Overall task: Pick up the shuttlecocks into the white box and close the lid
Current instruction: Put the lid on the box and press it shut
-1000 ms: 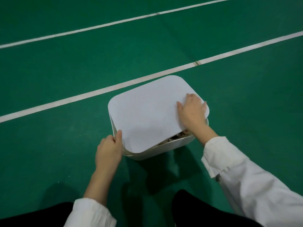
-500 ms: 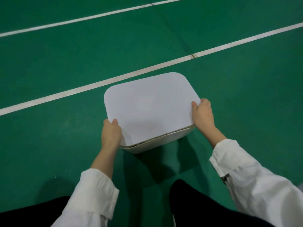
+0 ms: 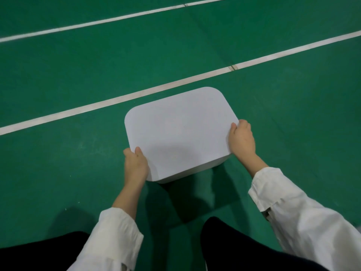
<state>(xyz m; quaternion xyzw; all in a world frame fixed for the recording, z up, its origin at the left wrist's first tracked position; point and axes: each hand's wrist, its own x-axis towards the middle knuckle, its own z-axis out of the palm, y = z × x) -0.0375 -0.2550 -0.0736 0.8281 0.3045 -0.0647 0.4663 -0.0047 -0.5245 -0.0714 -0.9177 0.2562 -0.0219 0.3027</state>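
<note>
Lid (image 3: 179,132) before you: plain pale white, with a faint grey shadow near its front edge. Box (image 3: 197,170) wall under it: white, unpatterned. Floor (image 3: 78,61): solid green, crossed by white lines (image 3: 117,100). Your left sleeve (image 3: 115,237) and right sleeve (image 3: 304,222): plain white. Your trousers (image 3: 234,249): black.

Soft, even light; my white box (image 3: 179,133) casts a dull shadow toward 6 o'clock on the floor (image 3: 78,79); far lines (image 3: 97,22) blur slightly.
</note>
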